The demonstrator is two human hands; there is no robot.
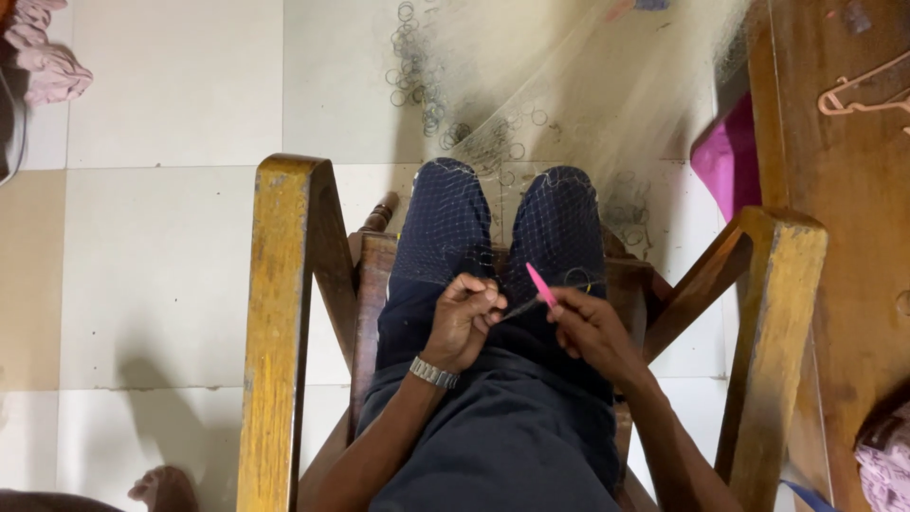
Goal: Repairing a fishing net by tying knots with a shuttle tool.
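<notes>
A pink needle [540, 283] is pinched in the right hand [592, 332] over the knees; the net [569, 104] is gripped by the left hand [463, 318] — most of it is spread beyond the knees, unworked.

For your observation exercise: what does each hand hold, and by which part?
The right hand pinches a pink netting needle by its lower end. The left hand pinches the fine net mesh over the lap.

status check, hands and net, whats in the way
Left hand pinching the net over the lap. Right hand holding a pink needle at the mesh. Nothing between the hands.
</notes>
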